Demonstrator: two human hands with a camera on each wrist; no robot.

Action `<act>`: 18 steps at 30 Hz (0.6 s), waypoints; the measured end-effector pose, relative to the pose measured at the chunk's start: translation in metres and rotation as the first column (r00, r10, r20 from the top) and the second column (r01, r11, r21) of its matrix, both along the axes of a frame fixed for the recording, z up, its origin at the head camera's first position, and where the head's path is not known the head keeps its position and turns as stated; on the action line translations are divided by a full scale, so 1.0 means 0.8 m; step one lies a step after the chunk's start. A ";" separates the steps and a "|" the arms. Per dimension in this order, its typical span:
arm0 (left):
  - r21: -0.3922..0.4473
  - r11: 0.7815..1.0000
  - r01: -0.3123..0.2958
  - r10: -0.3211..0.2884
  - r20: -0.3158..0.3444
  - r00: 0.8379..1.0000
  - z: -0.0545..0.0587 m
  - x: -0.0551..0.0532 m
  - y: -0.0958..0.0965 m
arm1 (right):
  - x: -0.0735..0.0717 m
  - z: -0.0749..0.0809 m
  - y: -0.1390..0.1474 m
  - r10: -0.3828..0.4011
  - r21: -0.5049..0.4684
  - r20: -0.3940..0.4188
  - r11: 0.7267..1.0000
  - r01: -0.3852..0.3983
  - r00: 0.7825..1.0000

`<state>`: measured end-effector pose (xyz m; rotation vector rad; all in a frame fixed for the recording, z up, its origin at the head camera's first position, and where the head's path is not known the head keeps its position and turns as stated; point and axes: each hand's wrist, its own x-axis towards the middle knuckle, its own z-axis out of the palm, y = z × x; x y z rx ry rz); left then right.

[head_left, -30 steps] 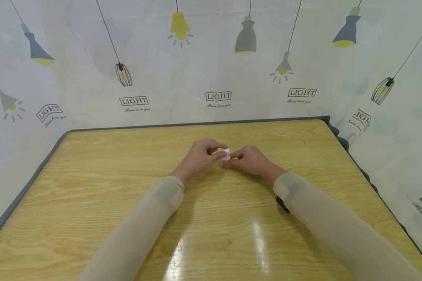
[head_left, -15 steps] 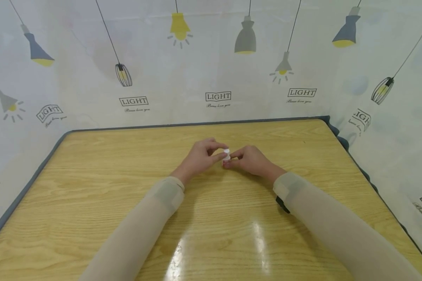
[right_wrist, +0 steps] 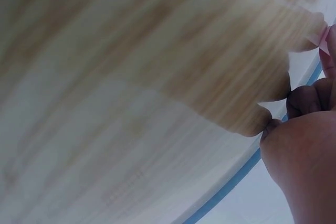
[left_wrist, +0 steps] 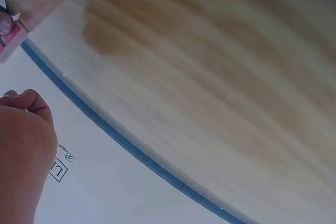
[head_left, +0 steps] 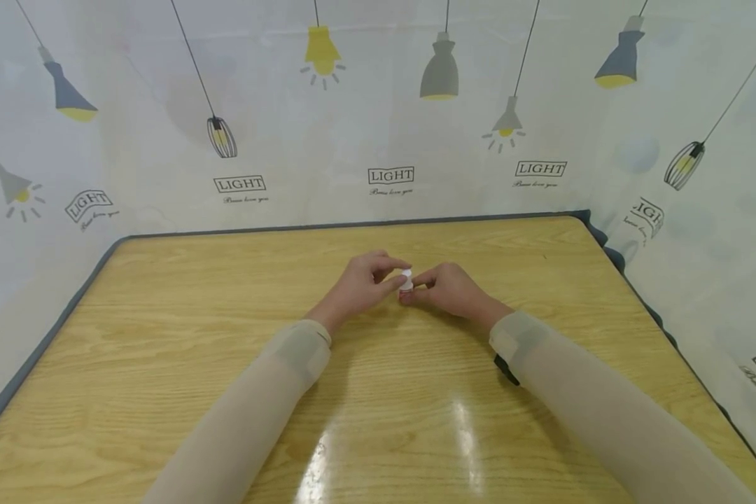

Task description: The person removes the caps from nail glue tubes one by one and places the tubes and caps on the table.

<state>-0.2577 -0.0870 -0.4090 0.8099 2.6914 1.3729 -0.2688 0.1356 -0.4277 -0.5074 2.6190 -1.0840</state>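
Observation:
A small white bottle (head_left: 406, 285) with a red-pink lower part stands upright near the middle of the table in the head view. Its white top is pinched between the thumb and forefinger of my left hand (head_left: 360, 281). From the other side, my right hand (head_left: 451, 288) grips the lower part with thumb and fingers. In the left wrist view the bottle's pink part (left_wrist: 14, 40) shows at the left edge, above the left hand (left_wrist: 23, 145). The right wrist view catches the right hand (right_wrist: 307, 129) at the right edge; its fingertips are mostly cut off there.
A glossy wood-grain table (head_left: 195, 315) with a dark blue edge spreads beneath both arms. Behind it and at both sides hangs a pale curtain (head_left: 327, 140) printed with lamps and the word LIGHT. A black strap-like item (head_left: 506, 369) shows below the right cuff.
Both hands keep their hold on the bottle and barely shift. The whole head view has dropped by a few pixels.

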 end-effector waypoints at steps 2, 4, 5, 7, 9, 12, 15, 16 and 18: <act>-0.005 1.000 -0.017 0.017 0.008 1.000 0.000 0.001 0.000 | 0.000 0.000 0.000 -0.006 0.000 0.003 1.000 0.006 1.000; -0.016 0.999 -0.042 0.043 0.012 0.999 0.002 0.001 0.001 | 0.000 0.001 0.000 -0.011 -0.001 0.006 1.000 0.012 1.000; -0.021 0.998 -0.054 0.054 0.013 0.998 0.002 0.001 0.001 | 0.000 0.002 0.000 -0.014 -0.002 0.006 1.000 0.014 1.000; -0.030 0.997 -0.072 0.073 0.009 0.997 0.004 0.001 0.001 | 0.000 0.003 0.000 -0.019 -0.002 0.007 1.000 0.019 1.000; -0.029 0.997 -0.066 0.066 -0.002 0.998 0.005 0.000 0.001 | -0.001 0.004 0.000 -0.017 -0.003 0.007 1.000 0.017 1.000; -0.016 0.999 -0.034 0.034 -0.015 0.999 0.006 0.000 0.001 | -0.001 0.005 0.000 -0.015 -0.013 0.010 1.000 0.015 1.000; -0.007 1.000 -0.013 0.013 -0.017 1.000 0.004 -0.001 0.001 | 0.000 0.004 0.000 -0.010 -0.018 0.006 1.000 0.010 1.000; -0.007 1.000 -0.014 0.013 -0.014 1.000 0.003 -0.001 0.000 | 0.000 0.003 0.000 -0.007 -0.016 0.007 1.000 0.007 1.000; -0.002 1.000 -0.026 0.026 0.002 1.000 0.002 0.000 -0.001 | 0.000 0.002 0.000 -0.002 -0.008 0.001 1.000 0.002 1.000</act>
